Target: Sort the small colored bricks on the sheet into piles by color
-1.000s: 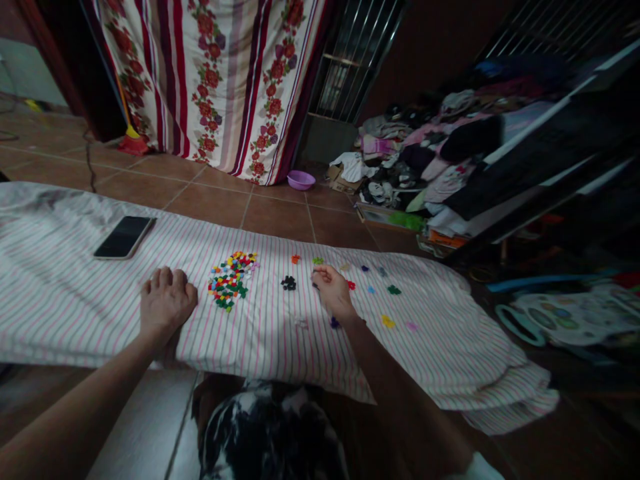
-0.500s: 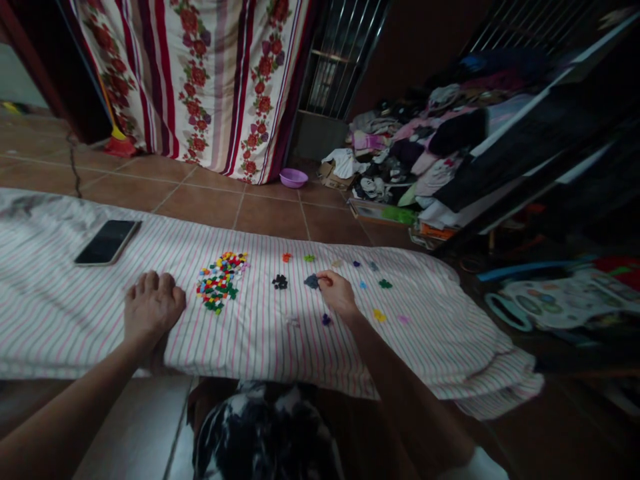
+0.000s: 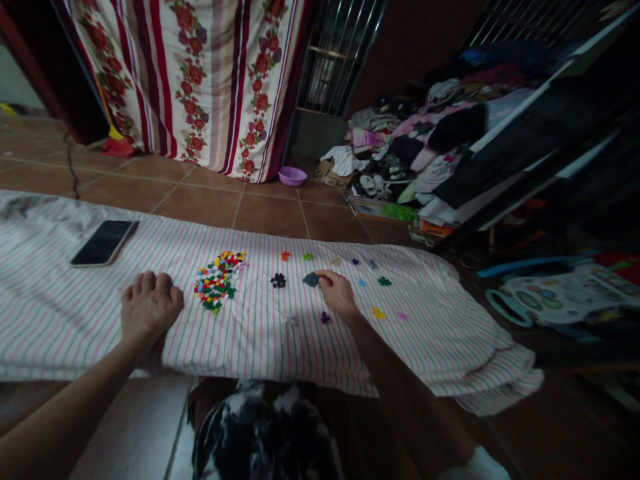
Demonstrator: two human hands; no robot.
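Observation:
My right hand [image 3: 339,295] reaches over the striped cloth, its thumb and forefinger pinched together at the edge of a small pile of dark grey pieces [image 3: 311,280]. What sits between the fingertips is too small to make out. My left hand [image 3: 151,305] rests palm down on the cloth, fingers apart, holding nothing. Between the hands lies a large mixed heap of tiny coloured pieces [image 3: 219,280], like building bricks. Small one-colour groups surround my right hand: black pieces [image 3: 279,280], purple pieces [image 3: 325,318], orange pieces [image 3: 285,256], yellow pieces [image 3: 379,313] and dark green pieces [image 3: 384,281].
A phone [image 3: 104,243] lies on the striped cloth [image 3: 240,347] at the left. Beyond, on the tiled floor, are a purple basin [image 3: 292,177], a red broom head [image 3: 119,146] and a hanging floral curtain [image 3: 215,87]. Piled clothes [image 3: 400,147] fill the right back.
Both hands stay almost where they were, the right still pinching at the dark grey pile. The whole view has shifted very slightly.

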